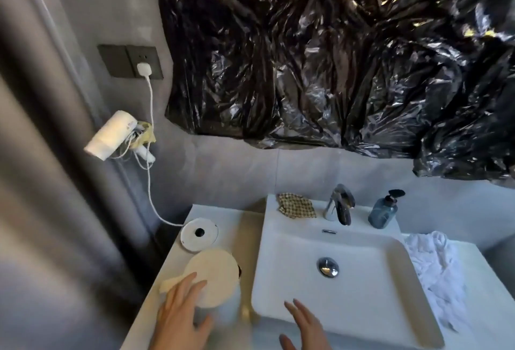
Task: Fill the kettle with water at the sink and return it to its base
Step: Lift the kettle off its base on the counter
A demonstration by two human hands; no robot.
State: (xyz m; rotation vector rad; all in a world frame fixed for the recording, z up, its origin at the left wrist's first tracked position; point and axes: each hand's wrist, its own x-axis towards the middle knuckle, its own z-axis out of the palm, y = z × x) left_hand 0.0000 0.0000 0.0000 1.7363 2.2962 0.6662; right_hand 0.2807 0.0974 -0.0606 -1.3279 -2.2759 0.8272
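Note:
A white kettle [214, 271] with a cream lid stands on the counter left of the sink, just in front of its round white base [192, 241]. The base has a black centre contact and a white cord running up to a wall socket. My left hand [178, 319] is at the kettle's near side with fingers spread over the lid edge and handle; I cannot tell whether it grips. My right hand [306, 327] hovers open over the front rim of the white rectangular sink [370, 319]. A chrome tap [341, 206] stands at the back of the sink, with no water running.
A blue soap pump bottle [383, 211] stands right of the tap and a checked cloth [296, 206] lies left of it. White crumpled towels [437, 269] lie right of the sink. A white hair dryer [111, 135] hangs on the left wall. Black plastic sheeting [334, 57] covers the wall above.

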